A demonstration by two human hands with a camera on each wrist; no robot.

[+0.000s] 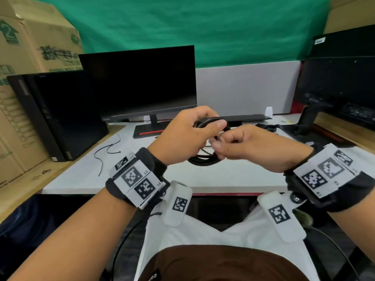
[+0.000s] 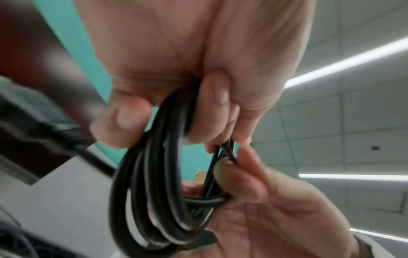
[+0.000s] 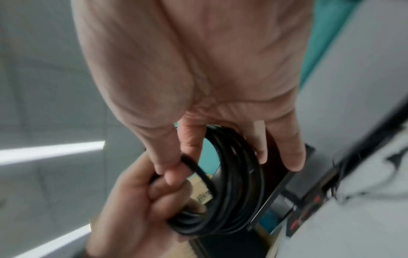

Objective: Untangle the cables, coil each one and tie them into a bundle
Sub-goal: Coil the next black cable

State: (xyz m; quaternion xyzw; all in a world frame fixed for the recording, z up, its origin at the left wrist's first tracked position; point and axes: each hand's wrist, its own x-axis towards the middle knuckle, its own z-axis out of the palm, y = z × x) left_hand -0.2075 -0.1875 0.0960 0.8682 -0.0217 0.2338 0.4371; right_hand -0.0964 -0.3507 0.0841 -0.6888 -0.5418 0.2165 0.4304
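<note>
A black cable wound into a coil [image 1: 203, 160] hangs above the white desk [image 1: 142, 179]. My left hand [image 1: 194, 134] grips the top of the coil with its fingers curled through the loops [image 2: 154, 174]. Right beside it, my right hand [image 1: 221, 142] pinches a thin black tie strand [image 3: 194, 165] between thumb and forefinger, close against the coil [image 3: 238, 183]. In the left wrist view the strand [image 2: 220, 157] runs down across the loops to the right hand [image 2: 264, 209]. The cable's plugs are hidden.
Two loose thin ties [image 1: 107, 151] lie on the desk at the left. A dark monitor [image 1: 142, 84] and a PC tower [image 1: 60, 114] stand behind, with cardboard boxes [image 1: 30, 47] at the far left. Another black cable [image 1: 267, 126] lies at the back right beside a second monitor [image 1: 341, 78].
</note>
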